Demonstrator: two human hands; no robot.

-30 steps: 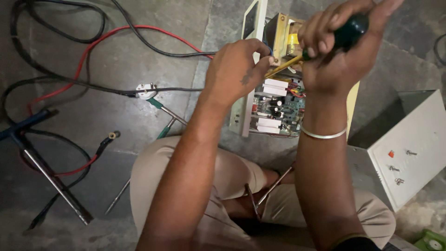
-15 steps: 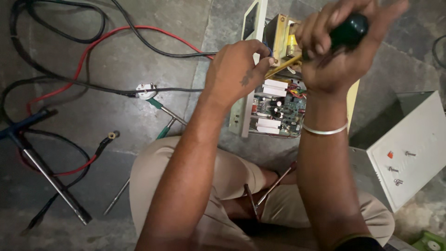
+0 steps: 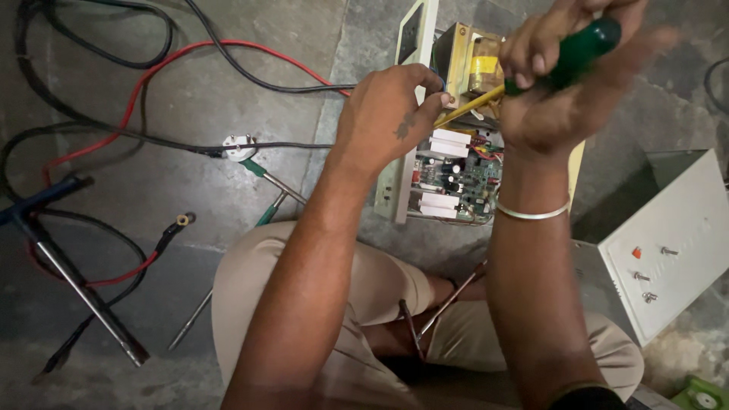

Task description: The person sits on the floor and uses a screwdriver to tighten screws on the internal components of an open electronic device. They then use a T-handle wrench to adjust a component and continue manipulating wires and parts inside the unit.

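An opened electrical unit [image 3: 456, 163] stands on the stone floor, its green circuit board [image 3: 456, 182] and a yellow-taped transformer [image 3: 478, 72] exposed. My right hand [image 3: 562, 83] is wrapped around the dark green handle of a screwdriver [image 3: 577, 53], whose yellow shaft [image 3: 471, 106] slants down-left into the unit. My left hand [image 3: 391, 114] rests on the unit's white front panel [image 3: 406, 114], with fingertips at the shaft's tip. A silver bangle sits on my right wrist.
Red and black cables [image 3: 152, 83] loop over the floor at left, beside a white plug [image 3: 238, 146], a ring-terminal lead [image 3: 171, 231] and a metal rod [image 3: 83, 292]. Two green-handled screwdrivers [image 3: 269, 178] lie by my knee. The white cover [image 3: 668, 243] with loose screws lies right.
My right hand has shifted slightly on the screwdriver handle, fingers blurred with motion. The left hand and the unit stay where they were.
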